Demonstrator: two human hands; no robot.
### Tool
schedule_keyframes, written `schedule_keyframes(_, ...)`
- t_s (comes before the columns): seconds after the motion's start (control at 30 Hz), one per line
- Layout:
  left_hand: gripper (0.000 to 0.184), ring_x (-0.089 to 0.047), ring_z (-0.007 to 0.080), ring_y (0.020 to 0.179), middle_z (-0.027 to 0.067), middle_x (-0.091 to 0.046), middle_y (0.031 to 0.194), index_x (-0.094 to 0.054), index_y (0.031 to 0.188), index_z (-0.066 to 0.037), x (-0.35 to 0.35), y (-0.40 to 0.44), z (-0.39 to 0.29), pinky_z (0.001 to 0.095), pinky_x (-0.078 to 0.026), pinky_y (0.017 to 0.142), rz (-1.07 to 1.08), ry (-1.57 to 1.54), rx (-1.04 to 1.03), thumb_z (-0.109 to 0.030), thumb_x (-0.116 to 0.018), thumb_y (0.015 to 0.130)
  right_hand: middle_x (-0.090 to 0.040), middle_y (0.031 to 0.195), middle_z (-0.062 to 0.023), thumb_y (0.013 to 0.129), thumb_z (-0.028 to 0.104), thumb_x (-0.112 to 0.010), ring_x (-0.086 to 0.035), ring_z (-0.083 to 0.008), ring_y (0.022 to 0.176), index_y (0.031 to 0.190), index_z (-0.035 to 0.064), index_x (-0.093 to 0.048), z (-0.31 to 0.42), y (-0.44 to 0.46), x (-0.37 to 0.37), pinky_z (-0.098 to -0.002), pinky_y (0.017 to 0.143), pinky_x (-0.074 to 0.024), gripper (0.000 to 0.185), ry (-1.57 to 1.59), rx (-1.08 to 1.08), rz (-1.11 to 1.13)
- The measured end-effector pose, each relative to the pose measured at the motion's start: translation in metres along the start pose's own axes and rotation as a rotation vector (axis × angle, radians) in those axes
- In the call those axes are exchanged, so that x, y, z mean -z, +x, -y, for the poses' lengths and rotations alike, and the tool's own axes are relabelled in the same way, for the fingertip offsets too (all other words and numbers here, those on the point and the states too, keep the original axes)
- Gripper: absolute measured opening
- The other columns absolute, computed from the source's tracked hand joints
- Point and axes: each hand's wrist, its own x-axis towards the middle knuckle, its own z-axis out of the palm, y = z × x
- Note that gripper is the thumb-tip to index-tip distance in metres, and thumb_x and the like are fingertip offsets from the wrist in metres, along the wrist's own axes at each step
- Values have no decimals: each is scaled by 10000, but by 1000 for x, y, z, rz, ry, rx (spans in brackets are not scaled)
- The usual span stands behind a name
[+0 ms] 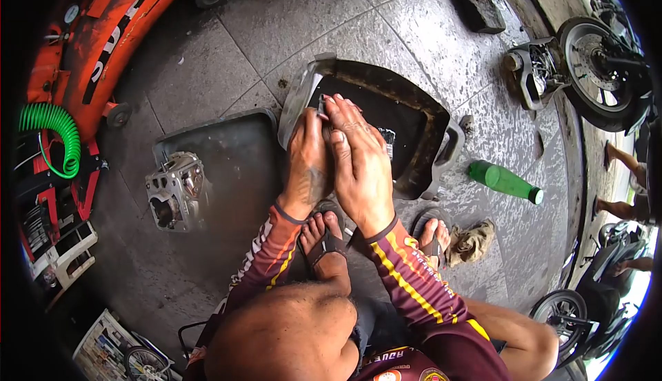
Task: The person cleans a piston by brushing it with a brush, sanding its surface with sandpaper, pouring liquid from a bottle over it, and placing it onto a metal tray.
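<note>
My left hand (309, 164) and my right hand (358, 164) are pressed together above a black tray (414, 174) with a worn, dirty rim. The left fingers are closed, and the right fingers lie together against them. A small greyish edge (322, 104) shows at the fingertips; the rest of what is between my palms is hidden. Just behind my right hand, a black-and-white streaked thing (389, 139) lies in the tray, partly covered. To the left, a metal engine cylinder head (176, 191) sits at the side of a shallow dark grey pan (241, 174).
A green bottle (507, 181) lies right of the tray, and a crumpled brown rag (472, 243) is beside my right foot. An orange floor jack (117, 29) and green coiled hose (58, 129) stand left. Motorcycle parts (593, 64), a dark block (476, 5) and other people's legs (620, 208) are right.
</note>
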Motion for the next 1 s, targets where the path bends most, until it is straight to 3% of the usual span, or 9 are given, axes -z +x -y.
schedule_keyframes(0.07, 426, -604, 400, 915, 209, -581, 960, -504, 1078, -5, 6, 6, 4, 440, -493, 769, -17, 102, -95, -134, -769, 772, -464, 1497, -186, 997, 144, -473, -391, -307, 1433, 1437, 53, -501, 4, -15, 0, -441, 1134, -292, 450, 6, 13, 11)
schedule_keyframes(0.2, 421, -612, 400, 916, 198, -594, 970, -501, 1094, 6, 3, 1, 13, 445, -495, 776, -3, -74, 112, -114, -760, 785, -481, 1487, -166, 997, 148, -472, -395, -294, 1431, 1456, 63, -481, 5, -23, -4, -450, 1140, -284, 467, 3, 19, -5)
schedule_keyframes(0.33, 417, -633, 397, 930, 205, -619, 1001, -504, 1107, 7, 15, 2, -6, 430, -507, 778, 30, 142, -75, -129, -752, 800, -443, 1515, -171, 1020, 180, -429, -380, -323, 1435, 1453, 61, -484, 5, -12, 1, -471, 1149, -270, 452, 57, -13, 4)
schedule_keyframes(0.47, 422, -637, 395, 915, 193, -621, 991, -505, 1103, -20, 12, -3, 3, 423, -510, 767, -27, -156, 107, -129, -764, 788, -445, 1514, -167, 1018, 156, -438, -356, -317, 1450, 1467, 76, -469, 16, -27, -2, -497, 1164, -257, 457, 143, -21, -12)
schedule_keyframes(0.57, 439, -624, 410, 904, 195, -618, 970, -497, 1136, -20, 16, -2, -11, 435, -499, 753, -13, -81, 71, -136, -750, 796, -446, 1499, -205, 1016, 133, -434, -361, -351, 1438, 1444, 45, -488, 7, -8, -1, -479, 1174, -248, 440, 163, -29, -25)
schedule_keyframes(0.6, 455, -659, 350, 907, 178, -640, 975, -496, 1143, -16, 13, -2, 0, 409, -515, 755, -51, -21, -3, -113, -763, 788, -445, 1497, -215, 1013, 122, -436, -357, -358, 1441, 1438, 34, -491, 10, -14, -1, -473, 1178, -245, 438, 173, -14, -30)
schedule_keyframes(0.7, 487, -674, 206, 930, 146, -678, 1013, -504, 1135, -11, 16, 2, -4, 343, -543, 765, -46, -264, 230, -104, -806, 766, -440, 1500, -221, 1011, 104, -443, -341, -369, 1449, 1427, 18, -500, 21, -33, -8, -447, 1193, -235, 429, 204, -11, -72)
schedule_keyframes(0.9, 576, -674, 289, 894, 152, -652, 991, -502, 1115, -24, 21, 10, -9, 373, -534, 772, -106, -161, 4, -175, -871, 698, -450, 1493, -215, 1018, 117, -445, -367, -371, 1432, 1419, 38, -514, 19, -12, -5, -455, 1181, -264, 415, 226, -31, -102)
schedule_keyframes(1.0, 592, -669, 294, 877, 150, -642, 984, -510, 1108, -28, 21, 6, -14, 377, -535, 767, -74, -80, 59, -185, -884, 677, -462, 1483, -218, 1023, 127, -433, -377, -373, 1426, 1418, 38, -513, 13, -7, -3, -463, 1177, -262, 413, 212, -35, -103)
